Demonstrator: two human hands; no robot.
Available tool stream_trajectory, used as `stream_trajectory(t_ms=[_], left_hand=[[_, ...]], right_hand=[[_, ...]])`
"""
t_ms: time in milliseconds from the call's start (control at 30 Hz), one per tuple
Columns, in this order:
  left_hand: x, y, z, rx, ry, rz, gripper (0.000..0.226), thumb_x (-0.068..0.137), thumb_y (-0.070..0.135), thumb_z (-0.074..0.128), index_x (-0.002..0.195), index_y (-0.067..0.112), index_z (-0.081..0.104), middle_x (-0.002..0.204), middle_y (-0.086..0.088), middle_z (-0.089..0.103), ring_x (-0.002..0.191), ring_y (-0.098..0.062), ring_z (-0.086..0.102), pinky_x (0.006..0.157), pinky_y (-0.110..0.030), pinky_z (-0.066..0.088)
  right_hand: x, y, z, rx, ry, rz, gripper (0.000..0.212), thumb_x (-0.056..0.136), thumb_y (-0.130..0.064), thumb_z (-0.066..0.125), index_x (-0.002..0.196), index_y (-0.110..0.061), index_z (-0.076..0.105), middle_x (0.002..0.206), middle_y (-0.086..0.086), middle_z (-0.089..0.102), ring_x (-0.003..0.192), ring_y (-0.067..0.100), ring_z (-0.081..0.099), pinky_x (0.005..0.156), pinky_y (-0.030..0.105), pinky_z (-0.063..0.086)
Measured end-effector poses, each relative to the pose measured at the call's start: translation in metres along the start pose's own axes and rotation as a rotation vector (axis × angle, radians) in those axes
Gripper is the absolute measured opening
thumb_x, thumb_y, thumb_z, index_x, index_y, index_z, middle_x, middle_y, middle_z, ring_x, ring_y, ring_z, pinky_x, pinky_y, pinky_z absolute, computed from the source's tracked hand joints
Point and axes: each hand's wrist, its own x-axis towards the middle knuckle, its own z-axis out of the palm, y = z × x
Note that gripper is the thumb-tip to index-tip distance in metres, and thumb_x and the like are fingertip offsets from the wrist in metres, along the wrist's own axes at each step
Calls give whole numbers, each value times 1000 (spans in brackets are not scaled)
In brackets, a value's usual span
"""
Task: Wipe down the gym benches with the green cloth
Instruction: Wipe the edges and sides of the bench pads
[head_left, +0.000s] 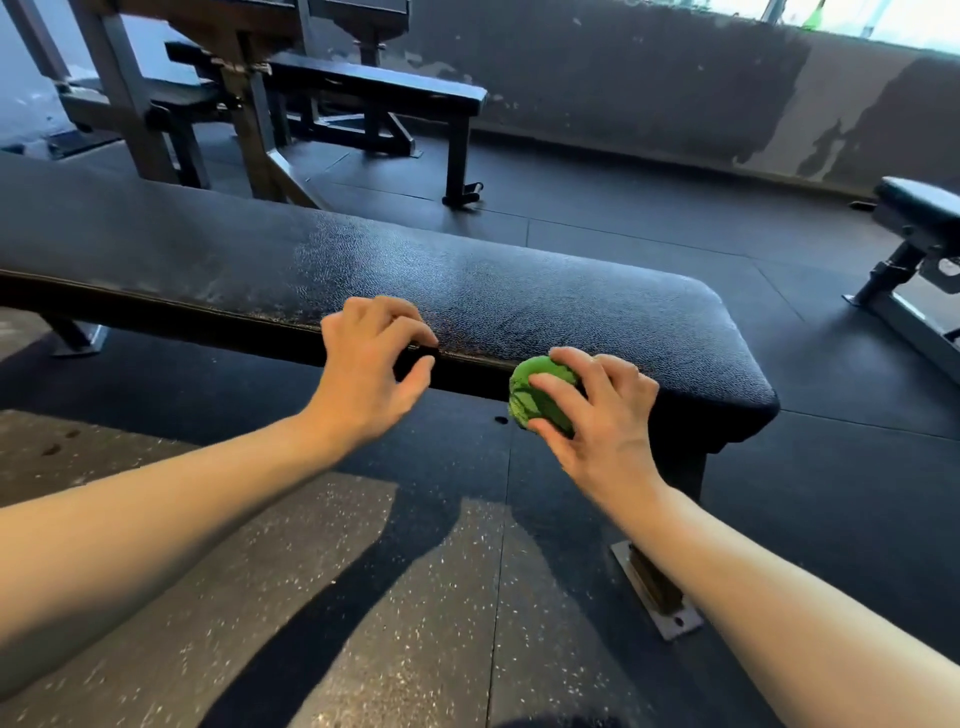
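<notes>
- Black rubber floor (831, 493) runs across the whole gym, speckled grey towards 7 o'clock.
- Nearest flat bench (467, 291), the worktop in hand, stretches from 9 o'clock to 3 o'clock. Its black pebbled vinyl pad shines under window light and looks firm, smooth and easy to wipe.
- A steel rack (244, 104) stands at 11 o'clock, with a second flat bench (374, 83) beside it at 12 o'clock. An adjustable bench (919, 208) is cut off by the frame at 2 o'clock.
- Bench count: three plainly in view. A dark pad under the rack may be a fourth, but it is too dim to tell.
- Left hand (363, 374), just off centre at 9 o'clock, holds nothing. Its grip is loosely curled, fingertips at the worktop's near edge and thumb spread apart below them.
- Right hand (608, 415), at 4 o'clock, has its grip closed round the cloth, fingers over the top and thumb underneath.
- Green cloth (522, 400), the only one in view, is balled up in that hand against the worktop's near long edge, close to its right-hand end.
- Handling, by the look of it: the cloth is light, soft and easily squeezed, with no risk of breaking. Bunched this tight it covers little, so opening it flat under the palm would likely wipe more of the pad per pass.
</notes>
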Motion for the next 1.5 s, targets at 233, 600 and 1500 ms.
stream_trajectory(t_ms=[233, 600, 1500], left_hand=[[-10, -40, -14, 41, -18, 51, 25, 78, 25, 73, 103, 22, 71, 116, 6, 62, 110, -25, 51, 89, -38, 27], [-23, -91, -41, 141, 31, -43, 24, 83, 27, 69, 106, 21, 69, 116, 7, 61, 111, -24, 48, 90, -36, 25], [-28, -125, -65, 193, 41, -50, 23, 89, 35, 72, 109, 24, 69, 117, 6, 60, 111, -22, 49, 91, -38, 26]], right_hand=[[23, 15, 16, 52, 121, -155, 21, 78, -26, 87, 96, -22, 78, 120, -1, 69, 110, 28, 53, 91, 44, 28], [62, -17, 30, 66, 178, -319, 12, 89, -26, 78, 80, -19, 75, 103, -7, 71, 103, 22, 46, 88, 40, 22], [127, -146, 110, 33, 173, -379, 18, 69, -6, 77, 70, -19, 64, 85, 0, 60, 89, 24, 41, 78, 39, 26]])
